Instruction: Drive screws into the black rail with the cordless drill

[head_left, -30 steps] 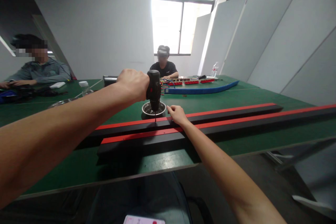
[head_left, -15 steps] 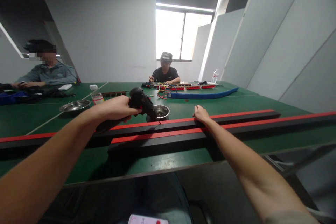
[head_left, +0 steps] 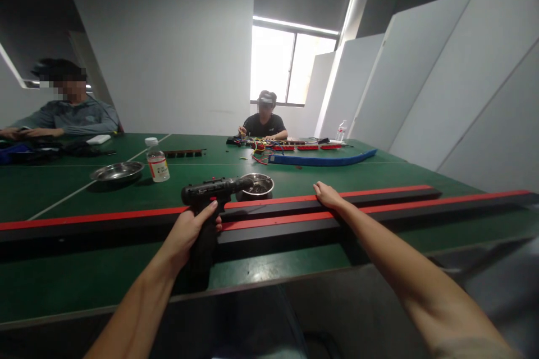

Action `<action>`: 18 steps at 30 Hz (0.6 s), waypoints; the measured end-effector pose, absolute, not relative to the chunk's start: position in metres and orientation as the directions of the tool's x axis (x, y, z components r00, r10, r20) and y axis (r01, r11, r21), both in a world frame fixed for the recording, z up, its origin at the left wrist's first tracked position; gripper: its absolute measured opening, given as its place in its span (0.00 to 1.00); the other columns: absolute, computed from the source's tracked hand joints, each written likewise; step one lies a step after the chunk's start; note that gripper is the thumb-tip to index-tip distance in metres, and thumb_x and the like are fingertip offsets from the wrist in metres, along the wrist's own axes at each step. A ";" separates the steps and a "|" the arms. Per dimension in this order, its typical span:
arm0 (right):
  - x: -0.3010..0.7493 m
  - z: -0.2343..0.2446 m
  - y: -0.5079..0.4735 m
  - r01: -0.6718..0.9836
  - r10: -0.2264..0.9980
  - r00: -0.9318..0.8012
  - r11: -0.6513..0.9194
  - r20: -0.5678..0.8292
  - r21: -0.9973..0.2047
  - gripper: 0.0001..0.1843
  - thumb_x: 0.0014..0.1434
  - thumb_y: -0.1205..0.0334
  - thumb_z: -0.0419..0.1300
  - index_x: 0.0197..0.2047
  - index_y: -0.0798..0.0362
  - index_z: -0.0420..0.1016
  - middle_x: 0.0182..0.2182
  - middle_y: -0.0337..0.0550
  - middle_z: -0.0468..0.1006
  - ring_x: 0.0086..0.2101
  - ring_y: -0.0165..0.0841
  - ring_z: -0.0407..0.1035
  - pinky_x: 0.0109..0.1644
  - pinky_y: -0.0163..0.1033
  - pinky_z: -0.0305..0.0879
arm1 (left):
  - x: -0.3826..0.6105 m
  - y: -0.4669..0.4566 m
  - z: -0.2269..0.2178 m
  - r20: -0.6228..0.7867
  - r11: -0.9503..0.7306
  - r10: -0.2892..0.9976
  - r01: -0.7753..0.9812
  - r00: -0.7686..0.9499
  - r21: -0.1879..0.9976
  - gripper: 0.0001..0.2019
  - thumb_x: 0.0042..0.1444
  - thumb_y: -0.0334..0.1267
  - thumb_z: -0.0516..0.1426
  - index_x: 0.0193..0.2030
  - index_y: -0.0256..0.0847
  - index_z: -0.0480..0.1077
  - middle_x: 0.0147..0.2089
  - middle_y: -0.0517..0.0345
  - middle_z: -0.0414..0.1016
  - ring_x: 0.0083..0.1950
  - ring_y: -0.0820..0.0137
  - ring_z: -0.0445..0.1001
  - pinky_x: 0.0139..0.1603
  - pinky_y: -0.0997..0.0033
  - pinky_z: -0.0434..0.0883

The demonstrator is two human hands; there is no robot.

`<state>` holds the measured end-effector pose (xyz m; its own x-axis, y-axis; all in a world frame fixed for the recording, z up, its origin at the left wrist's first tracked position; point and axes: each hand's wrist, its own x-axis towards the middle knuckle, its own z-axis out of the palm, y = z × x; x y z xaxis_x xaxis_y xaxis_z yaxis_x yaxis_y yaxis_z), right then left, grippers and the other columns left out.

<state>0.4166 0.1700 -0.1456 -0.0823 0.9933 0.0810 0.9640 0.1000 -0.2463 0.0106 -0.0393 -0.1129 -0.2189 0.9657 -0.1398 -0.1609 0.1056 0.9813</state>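
A black cordless drill [head_left: 213,189] is gripped in my left hand [head_left: 189,230], its thumb along the side and fingers round the handle. The drill lies nearly level, its bit pointing right over a small steel bowl [head_left: 270,188] with small dark pieces inside. On the far red-topped black bar [head_left: 379,193] my right hand [head_left: 328,196] rests closed, fingers curled over its far edge. Parallel and closer to me lies another red-topped black bar [head_left: 446,205]. My right fingertips are partly hidden.
Left of the bowl stand a plastic bottle [head_left: 158,165] and a shallow steel dish [head_left: 113,174]. A blue strip [head_left: 324,158] and tangled wires [head_left: 263,148] lie farther back. Two people sit across the green table [head_left: 295,272]; its near edge runs below the bars.
My left hand has drawn back toward me and turned the drill from pointing down at the bar to nearly level. My right hand stays on the far bar.
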 end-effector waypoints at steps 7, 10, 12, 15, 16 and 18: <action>0.388 -0.145 0.162 0.979 0.998 -0.055 0.060 0.034 -0.193 0.19 0.74 0.54 0.42 0.47 0.55 0.71 0.46 0.58 0.80 0.46 0.43 0.74 0.43 0.38 0.59 | 0.022 -0.023 -0.122 -0.109 0.041 0.967 -0.280 -0.230 0.959 0.18 0.52 0.49 0.67 0.36 0.33 0.75 0.28 0.53 0.78 0.25 0.70 0.77 0.26 0.74 0.75; 0.368 -0.147 0.158 0.982 0.999 -0.029 0.033 0.024 -0.186 0.21 0.74 0.54 0.40 0.50 0.55 0.70 0.48 0.61 0.79 0.48 0.46 0.74 0.44 0.40 0.61 | 0.022 -0.020 -0.125 -0.103 0.034 0.958 -0.254 -0.266 0.967 0.19 0.51 0.49 0.67 0.34 0.31 0.75 0.28 0.51 0.79 0.25 0.69 0.77 0.23 0.74 0.74; 0.352 -0.147 0.154 0.982 1.000 -0.024 0.027 0.019 -0.189 0.22 0.74 0.54 0.39 0.51 0.55 0.70 0.49 0.61 0.79 0.49 0.48 0.75 0.45 0.42 0.62 | 0.022 -0.018 -0.127 -0.103 0.033 0.955 -0.244 -0.278 0.969 0.20 0.51 0.51 0.67 0.33 0.30 0.76 0.27 0.49 0.79 0.24 0.68 0.77 0.22 0.74 0.73; 0.324 -0.147 0.147 0.979 0.999 -0.034 0.036 0.013 -0.202 0.22 0.74 0.53 0.39 0.52 0.55 0.70 0.49 0.61 0.79 0.49 0.48 0.75 0.47 0.43 0.64 | 0.024 -0.017 -0.129 -0.095 0.023 0.950 -0.237 -0.298 0.971 0.21 0.51 0.51 0.67 0.32 0.30 0.76 0.26 0.50 0.79 0.24 0.68 0.77 0.22 0.73 0.73; 0.314 -0.147 0.144 0.977 0.999 -0.040 0.042 0.014 -0.208 0.22 0.74 0.53 0.39 0.52 0.55 0.70 0.49 0.61 0.79 0.49 0.48 0.75 0.47 0.44 0.64 | 0.024 -0.017 -0.130 -0.091 0.017 0.948 -0.236 -0.306 0.972 0.21 0.50 0.51 0.67 0.32 0.31 0.76 0.26 0.50 0.79 0.24 0.67 0.77 0.21 0.73 0.73; 0.294 -0.146 0.138 0.974 0.998 -0.054 0.056 0.019 -0.219 0.23 0.74 0.53 0.39 0.52 0.55 0.70 0.50 0.61 0.79 0.50 0.49 0.75 0.48 0.45 0.65 | 0.024 -0.018 -0.130 -0.084 0.008 0.945 -0.234 -0.317 0.972 0.21 0.50 0.52 0.67 0.32 0.31 0.76 0.26 0.51 0.79 0.24 0.67 0.77 0.21 0.73 0.72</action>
<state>0.2944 0.1376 -0.1465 -0.0536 0.9984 0.0186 0.9742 0.0564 -0.2187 0.0241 -0.0176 -0.1297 -0.3170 0.9447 -0.0838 -0.2340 0.0077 0.9722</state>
